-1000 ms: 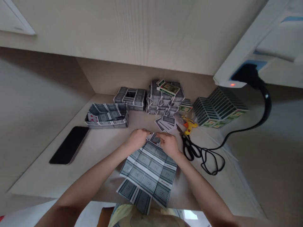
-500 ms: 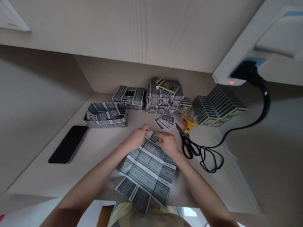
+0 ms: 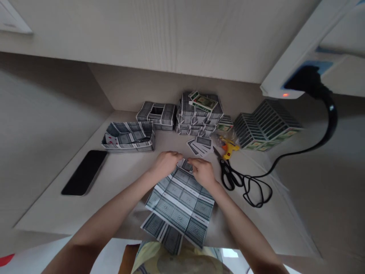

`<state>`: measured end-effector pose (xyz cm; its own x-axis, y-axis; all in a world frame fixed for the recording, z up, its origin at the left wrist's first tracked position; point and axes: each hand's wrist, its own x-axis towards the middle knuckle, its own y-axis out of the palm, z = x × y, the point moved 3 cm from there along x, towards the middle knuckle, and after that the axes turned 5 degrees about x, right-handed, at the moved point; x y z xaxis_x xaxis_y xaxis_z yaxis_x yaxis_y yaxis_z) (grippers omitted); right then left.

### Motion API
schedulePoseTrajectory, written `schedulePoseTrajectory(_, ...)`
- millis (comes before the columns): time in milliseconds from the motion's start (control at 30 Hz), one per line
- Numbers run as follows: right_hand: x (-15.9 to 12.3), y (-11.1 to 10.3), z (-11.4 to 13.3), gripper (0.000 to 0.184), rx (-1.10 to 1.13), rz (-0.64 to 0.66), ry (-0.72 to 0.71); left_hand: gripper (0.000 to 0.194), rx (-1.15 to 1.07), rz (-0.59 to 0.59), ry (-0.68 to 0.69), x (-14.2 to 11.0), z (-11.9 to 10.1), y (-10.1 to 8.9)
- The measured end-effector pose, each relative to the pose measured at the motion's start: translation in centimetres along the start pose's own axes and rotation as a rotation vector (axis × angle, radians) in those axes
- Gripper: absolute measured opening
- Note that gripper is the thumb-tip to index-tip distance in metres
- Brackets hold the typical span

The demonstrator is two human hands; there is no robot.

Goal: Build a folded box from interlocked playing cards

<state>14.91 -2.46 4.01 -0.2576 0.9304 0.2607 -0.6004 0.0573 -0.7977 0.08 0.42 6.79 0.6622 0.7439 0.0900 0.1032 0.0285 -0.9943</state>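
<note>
A sheet of joined playing cards [image 3: 179,198], patterned backs up, lies before me and reaches over the desk's front edge. At its far end a playing card [image 3: 185,165] stands partly raised. My left hand [image 3: 169,163] grips this card's left side between thumb and fingers. On the other side, my right hand [image 3: 202,170] has its fingers closed at the card's right edge. Both fingertips partly cover the card. Just beyond my hands, several loose playing cards [image 3: 199,146] are fanned out on the desk.
An open card-built box [image 3: 131,147] and a phone [image 3: 84,173] lie left. Card-built blocks [image 3: 199,114] stand behind, topped by a card packet [image 3: 203,102]. Scissors [image 3: 227,176], a yellow glue gun [image 3: 229,148], a black cable [image 3: 253,179] and stacked card packs [image 3: 265,127] are right.
My left hand has turned slightly and its fingers have moved right, over the card's top edge. The right hand stays nearly in place. The whole view has shifted a little.
</note>
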Motion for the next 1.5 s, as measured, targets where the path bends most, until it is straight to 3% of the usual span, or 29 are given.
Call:
schedulePoseTrajectory(267, 0.0, 0.0, -0.2, 0.037, 0.034, -0.033, -0.008, 0.021, 0.046, 0.040, 0.013, 0.1, -1.1, -0.3)
schedulePoseTrajectory(533, 0.3, -0.4, 0.3, 0.025, 0.010, 0.026, 0.027, 0.026, -0.392, -0.067, -0.189, -0.4, -0.1, 0.5)
schedulePoseTrajectory(700, 0.5, -0.7, 1.0, 0.023, -0.011, 0.108, 0.074, 0.046, -0.527, -0.088, -0.286, -0.9, -0.5, 0.3)
schedulePoseTrajectory(900, 1.0, -0.8, 2.3, 0.028, -0.186, 0.265, 0.156, 0.029, -0.625, -0.137, -0.229, -0.5, -0.9, 0.7)
schedulePoseTrajectory(1067, 1.0, -0.7, 2.9, 0.032, -0.260, 0.327, 0.142, 0.024, -0.793, -0.205, -0.246, -0.7, -0.5, 1.9)
schedulePoseTrajectory(1233, 0.9, -0.4, 3.2, 0.031, -0.309, 0.353, 0.139, 0.024, -0.835, -0.193, -0.272, -0.8, -0.3, 2.6)
schedulePoseTrajectory(1500, 1.1, -0.1, 3.4, 0.024, -0.373, 0.325, 0.271, 0.024, -0.911, -0.213, -0.293, -0.9, -0.4, 2.6)
